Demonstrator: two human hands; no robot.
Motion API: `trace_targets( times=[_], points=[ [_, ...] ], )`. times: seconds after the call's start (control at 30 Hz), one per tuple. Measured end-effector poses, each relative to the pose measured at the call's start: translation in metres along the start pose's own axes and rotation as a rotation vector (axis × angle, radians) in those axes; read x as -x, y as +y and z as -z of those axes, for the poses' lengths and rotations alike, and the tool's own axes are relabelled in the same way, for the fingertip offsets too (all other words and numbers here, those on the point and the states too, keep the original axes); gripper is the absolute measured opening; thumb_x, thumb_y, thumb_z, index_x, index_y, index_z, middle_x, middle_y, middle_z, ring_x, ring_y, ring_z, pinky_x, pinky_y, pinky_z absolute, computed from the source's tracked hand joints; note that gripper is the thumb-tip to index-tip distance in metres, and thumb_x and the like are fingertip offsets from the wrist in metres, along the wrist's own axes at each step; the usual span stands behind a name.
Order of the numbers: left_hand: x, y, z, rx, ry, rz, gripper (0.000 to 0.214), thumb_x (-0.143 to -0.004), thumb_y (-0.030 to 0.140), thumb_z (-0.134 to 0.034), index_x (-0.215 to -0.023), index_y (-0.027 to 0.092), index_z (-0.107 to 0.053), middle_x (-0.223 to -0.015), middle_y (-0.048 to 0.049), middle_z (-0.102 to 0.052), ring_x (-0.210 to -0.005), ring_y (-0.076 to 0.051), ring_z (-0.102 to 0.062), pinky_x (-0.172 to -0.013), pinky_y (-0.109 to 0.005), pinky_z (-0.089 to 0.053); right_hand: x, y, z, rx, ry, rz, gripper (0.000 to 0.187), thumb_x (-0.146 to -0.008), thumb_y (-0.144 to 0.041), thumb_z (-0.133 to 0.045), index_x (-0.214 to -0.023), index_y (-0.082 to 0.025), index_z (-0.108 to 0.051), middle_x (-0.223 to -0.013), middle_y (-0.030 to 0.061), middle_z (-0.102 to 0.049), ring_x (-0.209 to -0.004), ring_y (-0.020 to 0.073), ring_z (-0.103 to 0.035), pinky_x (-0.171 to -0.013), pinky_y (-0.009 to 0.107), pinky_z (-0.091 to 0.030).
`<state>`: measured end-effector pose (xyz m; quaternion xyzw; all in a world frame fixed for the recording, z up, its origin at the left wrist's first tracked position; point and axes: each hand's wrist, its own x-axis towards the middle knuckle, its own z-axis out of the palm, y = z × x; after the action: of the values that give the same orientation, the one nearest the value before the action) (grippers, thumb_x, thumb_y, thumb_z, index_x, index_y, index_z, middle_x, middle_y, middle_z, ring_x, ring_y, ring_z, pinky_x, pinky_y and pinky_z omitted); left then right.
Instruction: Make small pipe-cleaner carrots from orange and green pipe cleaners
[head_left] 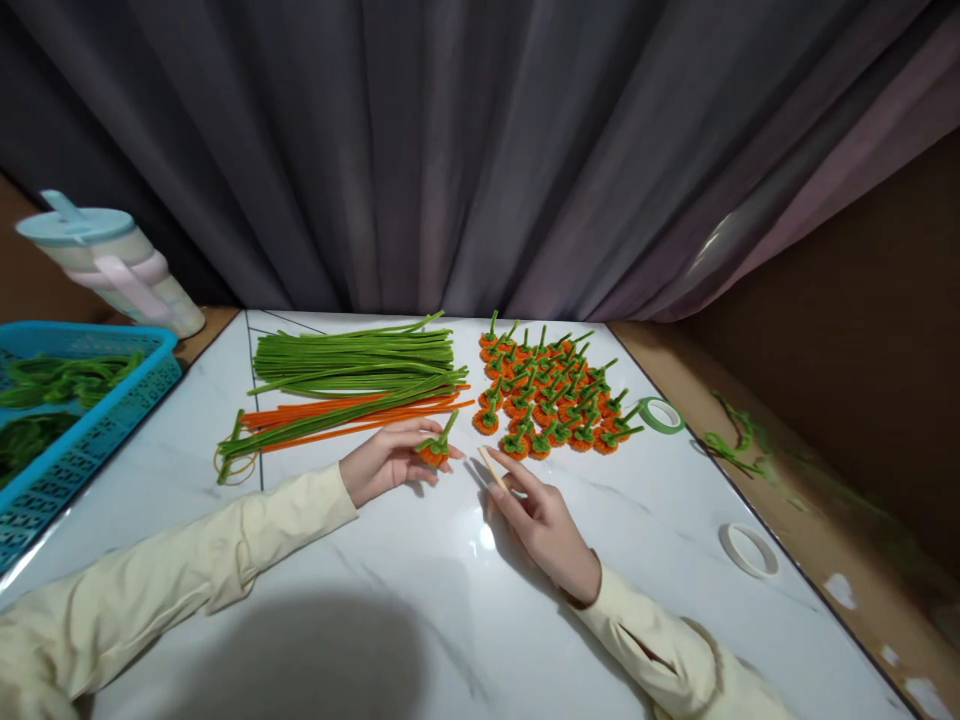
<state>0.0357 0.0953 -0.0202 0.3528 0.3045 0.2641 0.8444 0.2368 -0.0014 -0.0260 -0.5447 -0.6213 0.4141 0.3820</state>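
Note:
My left hand [394, 462] holds a small orange pipe-cleaner pumpkin [433, 455] with a green stem, its fingers closed around the sides. A short way to the right, my right hand [544, 520] pinches a thin pale wooden stick [493, 468] that points up and to the left. Stick and pumpkin are apart. Just beyond my hands, rows of matching orange pumpkins [551, 395] with green stems stand on the white marble-patterned table [352, 620]. Left of them lie a bundle of green pipe cleaners [352, 362] and some orange pipe cleaners [300, 412].
A blue basket [142, 375] with green pieces stands at the left edge, before a tumbler [124, 265] with a straw. On the right lie a green tape roll [661, 415], a white ring [750, 550] and green scraps [731, 440]. A grey curtain [420, 150] hangs behind.

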Motion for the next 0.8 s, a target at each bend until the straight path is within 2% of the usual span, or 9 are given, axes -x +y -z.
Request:
trace_targets(
  times=[0.07,0.17,0.3,0.43,0.53,0.67,0.8],
  points=[
    [-0.002,-0.001,0.004,0.08,-0.119,0.088,0.017,-0.075,0.018,-0.056,-0.088,0.01,-0.052,-0.084,-0.0182,-0.068,-0.062,-0.016,-0.065,-0.051,-0.021,-0.051,0.0,0.004,0.0,0.186,0.077,0.105,0.043,-0.091,-0.031,-0.039,-0.131,-0.016,-0.041,-0.073,0.0025,-0.059,-0.054,0.0111,-0.049,-0.054,0.023,-0.045],
    [-0.002,-0.004,0.006,0.106,-0.274,0.179,0.015,-0.074,0.016,-0.054,-0.086,0.007,-0.054,-0.082,-0.0201,-0.068,-0.057,-0.015,-0.063,-0.048,-0.02,-0.05,0.002,0.007,-0.001,0.426,0.082,0.286,0.044,-0.091,-0.023,-0.037,-0.134,-0.018,-0.035,-0.096,0.0086,-0.06,-0.075,0.0163,-0.057,-0.068,0.028,-0.049],
    [-0.001,-0.007,0.004,0.054,-0.328,0.215,0.017,-0.075,0.016,-0.054,-0.09,0.009,-0.053,-0.079,-0.0184,-0.069,-0.053,-0.013,-0.06,-0.045,-0.02,-0.049,0.003,0.006,-0.003,0.577,0.061,0.425,0.043,-0.088,-0.014,-0.038,-0.131,-0.019,-0.037,-0.106,0.0106,-0.057,-0.093,0.0205,-0.055,-0.072,0.031,-0.05],
    [0.001,-0.008,-0.002,-0.027,-0.313,0.257,0.019,-0.076,0.019,-0.055,-0.092,0.011,-0.049,-0.081,-0.0185,-0.068,-0.047,-0.011,-0.055,-0.039,-0.018,-0.046,0.003,0.0,-0.001,0.506,0.095,0.583,0.038,-0.085,-0.008,-0.042,-0.122,-0.018,-0.045,-0.106,0.0116,-0.055,-0.094,0.0214,-0.051,-0.077,0.035,-0.048],
    [0.003,-0.008,-0.009,-0.089,-0.332,0.311,0.021,-0.077,0.022,-0.055,-0.094,0.012,-0.047,-0.079,-0.0172,-0.068,-0.041,-0.008,-0.048,-0.033,-0.016,-0.042,0.003,-0.005,-0.002,0.434,0.03,0.712,0.04,-0.084,-0.004,-0.04,-0.121,-0.018,-0.045,-0.106,0.0122,-0.054,-0.096,0.0218,-0.049,-0.078,0.037,-0.047],
    [0.006,-0.008,-0.017,-0.167,-0.357,0.377,0.025,-0.077,0.024,-0.056,-0.096,0.014,-0.043,-0.075,-0.0139,-0.068,-0.037,-0.005,-0.041,-0.03,-0.016,-0.041,0.003,-0.009,-0.005,0.377,-0.07,0.719,0.036,-0.085,-0.003,-0.039,-0.117,-0.017,-0.048,-0.106,0.0134,-0.053,-0.098,0.0217,-0.048,-0.079,0.037,-0.047],
    [0.006,-0.009,-0.021,-0.182,-0.379,0.417,0.025,-0.078,0.027,-0.055,-0.094,0.016,-0.04,-0.073,-0.0124,-0.068,-0.037,-0.006,-0.04,-0.029,-0.018,-0.041,0.003,-0.01,-0.007,0.313,-0.076,0.715,0.029,-0.085,-0.003,-0.04,-0.109,-0.015,-0.051,-0.102,0.0128,-0.055,-0.094,0.02,-0.048,-0.077,0.035,-0.047]
  ],
)
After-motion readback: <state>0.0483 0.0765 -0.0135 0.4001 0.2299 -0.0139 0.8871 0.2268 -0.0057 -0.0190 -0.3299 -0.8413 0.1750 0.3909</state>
